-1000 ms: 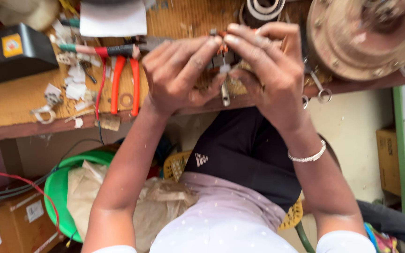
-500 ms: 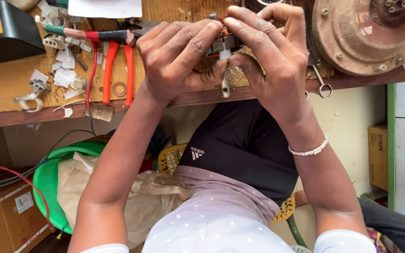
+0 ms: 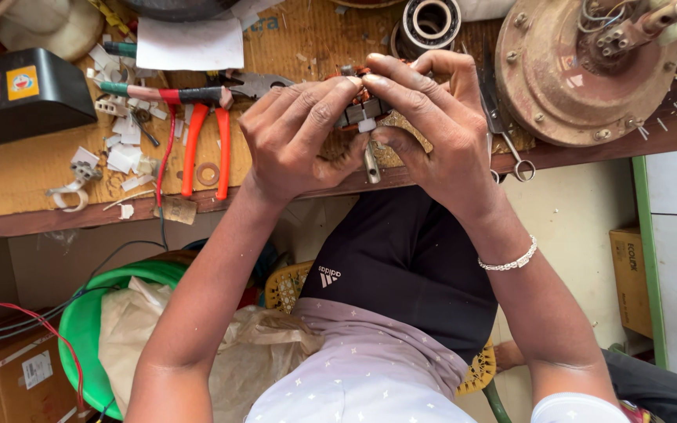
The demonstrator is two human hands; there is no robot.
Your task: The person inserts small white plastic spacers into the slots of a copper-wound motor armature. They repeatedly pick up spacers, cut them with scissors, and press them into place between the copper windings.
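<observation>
head view, close above workbench (image 3: 9, 188)

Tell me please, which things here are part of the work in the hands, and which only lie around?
In hand:
- small motor part with metal shaft, gripped by left hand and right hand

Lying about:
- orange-handled pliers
- scissors
- round motor housing
- bearing
- white paper
- black box
- green tub

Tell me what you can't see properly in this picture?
- Small motor part with a metal shaft, head view: mostly covered by the left hand and right hand, so its full shape is unclear.
- Round motor housing: cut off by the top edge.
- Bearing: top cut off by the edge.
- Green tub: contents hidden under crumpled paper.
</observation>
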